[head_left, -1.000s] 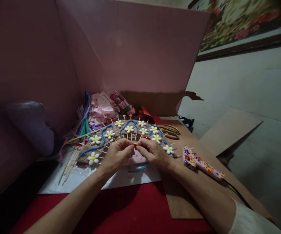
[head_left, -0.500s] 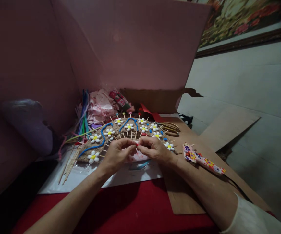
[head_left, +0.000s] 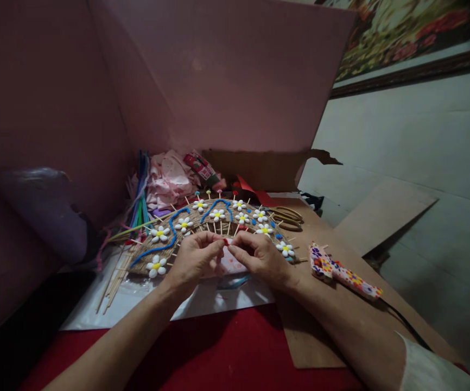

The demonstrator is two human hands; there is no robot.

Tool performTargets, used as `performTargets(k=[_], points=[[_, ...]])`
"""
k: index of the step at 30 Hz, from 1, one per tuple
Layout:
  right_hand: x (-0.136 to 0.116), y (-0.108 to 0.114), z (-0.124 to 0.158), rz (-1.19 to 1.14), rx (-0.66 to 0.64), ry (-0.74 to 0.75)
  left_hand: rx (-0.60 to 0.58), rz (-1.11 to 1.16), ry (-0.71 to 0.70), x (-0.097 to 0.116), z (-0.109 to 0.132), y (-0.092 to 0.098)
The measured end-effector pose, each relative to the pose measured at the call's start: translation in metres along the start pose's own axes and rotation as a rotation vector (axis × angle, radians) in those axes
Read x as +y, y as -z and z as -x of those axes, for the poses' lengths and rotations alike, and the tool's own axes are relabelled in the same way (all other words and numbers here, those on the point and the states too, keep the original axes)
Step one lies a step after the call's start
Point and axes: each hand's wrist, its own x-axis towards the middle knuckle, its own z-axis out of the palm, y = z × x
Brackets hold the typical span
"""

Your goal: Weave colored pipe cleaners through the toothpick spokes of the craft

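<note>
My left hand [head_left: 197, 256] and my right hand [head_left: 261, 255] meet at the fingertips over the table, both closed in a pinch. Between them shows a small red piece [head_left: 226, 242], too small to name; fingers of both hands press on it. Just behind lies a twine-wrapped arch [head_left: 194, 217] with white daisy-like flowers [head_left: 156, 266], a blue wavy cord [head_left: 172, 233] and short wooden sticks poking out along its edges. Several sticks at the top carry coloured tips. A pink patterned sheet [head_left: 233, 265] lies under my hands, partly hidden by them.
Loose wooden sticks [head_left: 115, 282] lie at the left on a white sheet [head_left: 84, 309]. Gold-handled scissors [head_left: 287, 216] sit behind the arch. To the right, a flower-patterned glue gun [head_left: 341, 271] with a black cord rests on cardboard [head_left: 306, 342]. Crumpled pink paper [head_left: 170, 176] is piled at the back.
The fingertips have shifted slightly, and the red piece shows more clearly between them. The whole view has moved a little; objects on the table look unmoved.
</note>
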Motion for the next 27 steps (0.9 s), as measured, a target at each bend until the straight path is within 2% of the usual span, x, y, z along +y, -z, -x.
performTargets(k=[3, 8, 10, 12, 15, 17, 20, 23, 27], points=[[-0.003, -0.003, 0.003, 0.09, -0.006, 0.084, 0.027, -0.071, -0.077, -0.004, -0.002, 0.001], [-0.009, -0.002, 0.005, 0.25, -0.101, 0.265, 0.035, -0.366, -0.272, -0.014, -0.007, 0.008], [-0.009, 0.001, 0.005, 0.232, -0.088, 0.277, -0.03, -0.429, -0.255, -0.012, -0.006, 0.009], [-0.007, 0.004, 0.003, 0.158, -0.033, 0.24, -0.153, -0.419, -0.185, -0.007, -0.003, 0.009], [-0.003, 0.005, 0.001, 0.009, 0.062, 0.122, -0.314, -0.289, -0.08, 0.001, 0.001, 0.008], [-0.001, 0.003, -0.001, -0.121, 0.12, 0.036, -0.345, -0.166, -0.05, 0.002, 0.003, 0.007], [0.001, -0.003, -0.002, -0.313, 0.164, -0.048, -0.321, 0.014, -0.029, -0.001, 0.004, 0.005], [0.0, -0.008, -0.001, -0.422, 0.178, -0.086, -0.243, 0.141, -0.012, -0.004, 0.005, 0.001], [-0.002, -0.015, 0.004, -0.404, 0.167, -0.102, -0.116, 0.111, -0.098, -0.008, 0.007, -0.006]])
